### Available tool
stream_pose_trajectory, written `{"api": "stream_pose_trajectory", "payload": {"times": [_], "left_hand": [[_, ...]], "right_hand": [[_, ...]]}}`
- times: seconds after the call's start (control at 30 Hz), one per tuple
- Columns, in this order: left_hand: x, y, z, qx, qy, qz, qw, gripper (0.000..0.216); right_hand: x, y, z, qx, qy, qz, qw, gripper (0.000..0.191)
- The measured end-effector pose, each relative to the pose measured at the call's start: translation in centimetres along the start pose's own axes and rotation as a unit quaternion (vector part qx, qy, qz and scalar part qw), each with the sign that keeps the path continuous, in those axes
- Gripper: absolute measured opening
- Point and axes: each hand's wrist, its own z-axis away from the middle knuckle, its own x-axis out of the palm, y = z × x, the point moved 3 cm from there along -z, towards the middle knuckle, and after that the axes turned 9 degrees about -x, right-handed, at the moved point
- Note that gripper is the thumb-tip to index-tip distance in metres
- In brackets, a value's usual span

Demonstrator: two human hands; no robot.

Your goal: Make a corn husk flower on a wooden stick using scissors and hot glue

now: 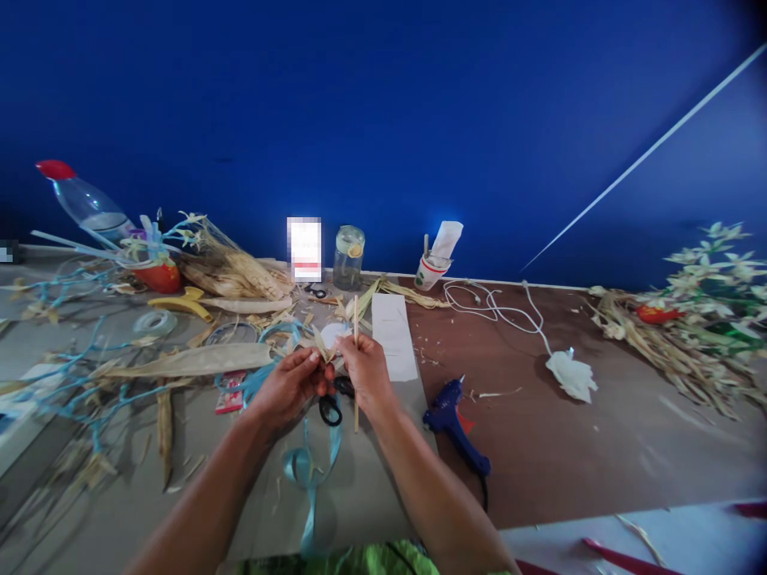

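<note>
Over the middle of the table, my left hand [292, 385] is closed, its fingertips pinching a small pale strip of dried husk [324, 348]. My right hand [365, 367] is closed close beside it, gripping a thin wooden stick [356, 315] that stands upright past the fingers. Its thumb and fingertips also meet the husk's edge. Just below both hands are the black loop handles of scissors [329, 410]; the blades are hidden. A light blue ribbon [310, 469] curls toward the front edge. To the left lies a long flat husk [197, 361].
A blue glue gun [459, 427] lies right of my arm. Behind are a glass jar [349, 259], a paper cup [431, 271] and a white cable [497, 307]. Blue-wrapped stems [108, 407] and a leaning plastic bottle [89, 204] crowd the left; dried stalks [665, 351] lie right.
</note>
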Motion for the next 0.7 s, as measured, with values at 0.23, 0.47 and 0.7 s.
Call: {"api": "stream_pose_trajectory", "payload": {"times": [0.23,0.47,0.7], "left_hand": [[-0.11,-0.09,-0.10,-0.017,-0.009,-0.001,1.000,0.024],[-0.06,-0.18,-0.02,-0.024,-0.007,0.002,1.000,0.022],[-0.03,-0.10,-0.03,-0.032,-0.011,0.002,0.999,0.023]], "right_hand": [[0.14,-0.60,0.28,-0.028,-0.010,0.030,0.999,0.027],[0.21,-0.78,0.35,-0.052,-0.010,0.051,0.997,0.027],[0.33,-0.60,0.51,-0.054,-0.021,0.058,0.997,0.025]]}}
